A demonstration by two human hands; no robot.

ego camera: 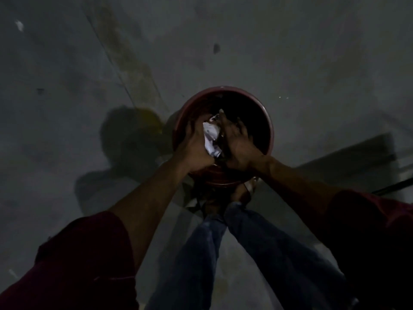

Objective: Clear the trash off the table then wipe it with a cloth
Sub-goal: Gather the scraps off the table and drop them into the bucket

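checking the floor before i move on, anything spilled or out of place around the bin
A small white scrap lies on the grey floor far from the red bin, plus a dark spot. Both hands hold crumpled paper over the bin.

Both hands meet over a red bin (269, 130) on the dim floor (67, 63), the left hand (194, 144) and right hand (240, 144) pressing crumpled white paper (211, 139) between them; 2 jeans-clad legs (223, 253) at 6 o'clock.

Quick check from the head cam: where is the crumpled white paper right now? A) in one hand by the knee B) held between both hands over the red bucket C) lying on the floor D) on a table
B: the crumpled white paper sits between the left hand and right hand, directly above the open red bucket.
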